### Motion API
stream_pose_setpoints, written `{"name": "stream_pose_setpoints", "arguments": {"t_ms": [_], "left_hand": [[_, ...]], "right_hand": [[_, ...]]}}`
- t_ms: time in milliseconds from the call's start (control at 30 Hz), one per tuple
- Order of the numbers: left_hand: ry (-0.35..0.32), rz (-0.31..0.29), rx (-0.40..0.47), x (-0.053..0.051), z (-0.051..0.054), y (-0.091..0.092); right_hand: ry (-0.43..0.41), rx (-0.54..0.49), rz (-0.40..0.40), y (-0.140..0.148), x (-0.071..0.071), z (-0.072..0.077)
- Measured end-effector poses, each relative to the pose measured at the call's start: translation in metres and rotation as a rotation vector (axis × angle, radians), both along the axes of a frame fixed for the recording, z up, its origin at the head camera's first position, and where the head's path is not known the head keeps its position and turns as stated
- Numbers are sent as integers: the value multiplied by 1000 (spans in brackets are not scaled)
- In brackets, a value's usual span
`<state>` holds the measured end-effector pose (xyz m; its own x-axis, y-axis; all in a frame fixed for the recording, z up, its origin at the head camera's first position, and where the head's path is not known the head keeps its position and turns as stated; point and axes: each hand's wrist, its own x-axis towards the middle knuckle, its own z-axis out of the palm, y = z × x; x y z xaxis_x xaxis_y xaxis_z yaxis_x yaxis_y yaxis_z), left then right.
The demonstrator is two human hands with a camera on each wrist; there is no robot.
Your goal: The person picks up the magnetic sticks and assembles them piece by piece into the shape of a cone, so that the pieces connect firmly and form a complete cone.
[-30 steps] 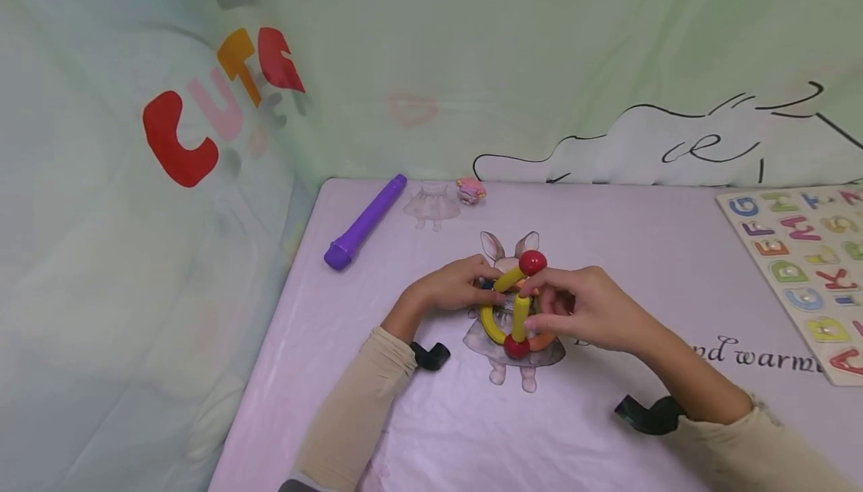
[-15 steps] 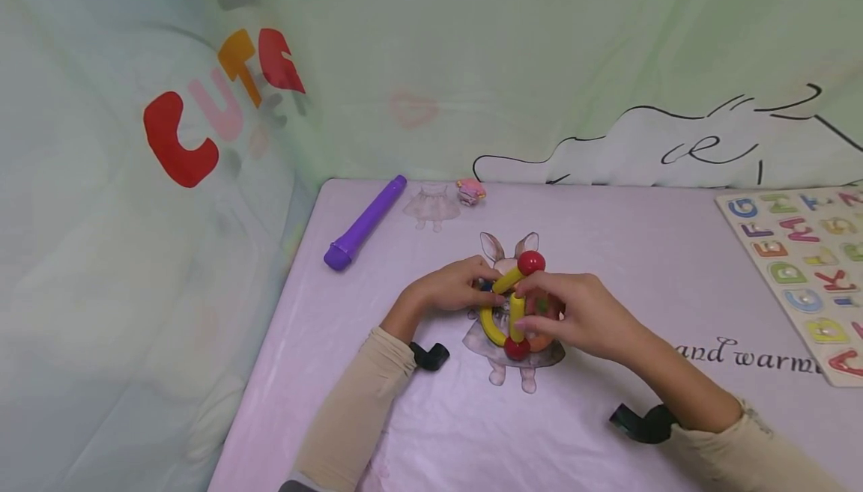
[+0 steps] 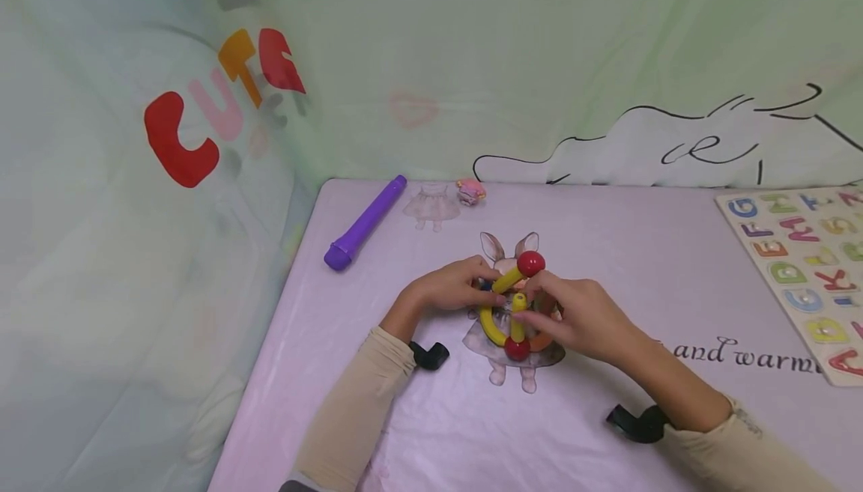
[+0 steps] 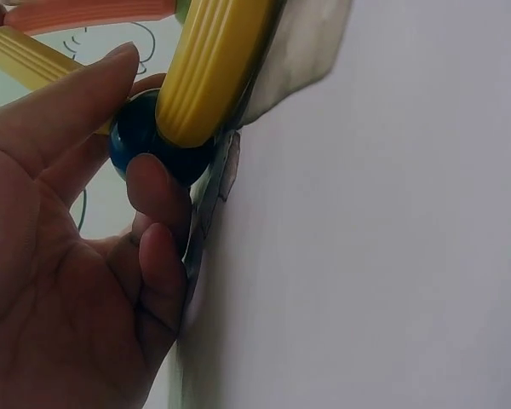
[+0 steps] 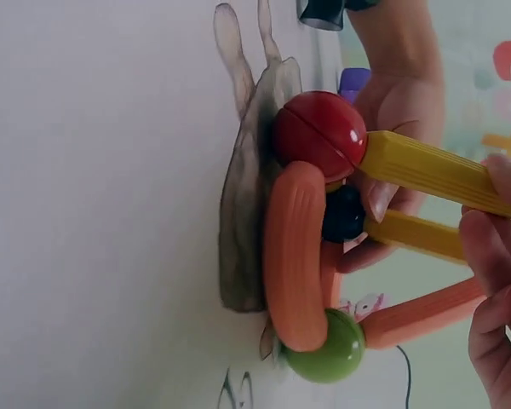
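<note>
A frame of ribbed toy sticks and coloured balls stands on the table in front of me. In the left wrist view, my left hand (image 4: 77,230) grips the blue ball (image 4: 140,141), where a curved yellow stick (image 4: 213,68) joins. My right hand (image 3: 589,317) pinches the upper end of a straight yellow stick (image 5: 434,169) rising from the red ball (image 5: 319,136). A curved orange stick (image 5: 294,256) links that ball to the green ball (image 5: 325,347). Another red ball (image 3: 531,263) tops a slanting yellow stick (image 3: 508,279) beside my right fingers. My right palm is hidden.
A purple toy microphone (image 3: 366,222) lies at the table's back left. Near the back edge is a small pink object (image 3: 470,192). A letter puzzle board (image 3: 795,275) lies at the right. Printed curtains (image 3: 539,50) hang behind and to the left.
My right hand has shifted slightly left and lower around the upright yellow stick, whose top end now shows. My left hand has stayed in place.
</note>
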<state>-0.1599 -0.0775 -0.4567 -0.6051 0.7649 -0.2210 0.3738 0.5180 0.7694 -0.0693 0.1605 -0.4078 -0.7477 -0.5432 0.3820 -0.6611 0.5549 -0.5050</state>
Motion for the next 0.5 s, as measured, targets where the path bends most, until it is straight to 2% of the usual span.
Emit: {"name": "stream_pose_setpoints", "arguments": {"t_ms": [133,233,433,500], "left_hand": [[6,-10,1,-2,-1,0],[7,-24,12,-3,-3,-1],[-1,-48,33,-3,-2,-1],[-7,-54,37,-3,-3,-1]], "right_hand": [[-58,-34,-28,5,-2,0],[-66,-7,-55,9,-5,2],[23,76,-132,19,-12,4],[25,82,-147,22,-14,4]]}}
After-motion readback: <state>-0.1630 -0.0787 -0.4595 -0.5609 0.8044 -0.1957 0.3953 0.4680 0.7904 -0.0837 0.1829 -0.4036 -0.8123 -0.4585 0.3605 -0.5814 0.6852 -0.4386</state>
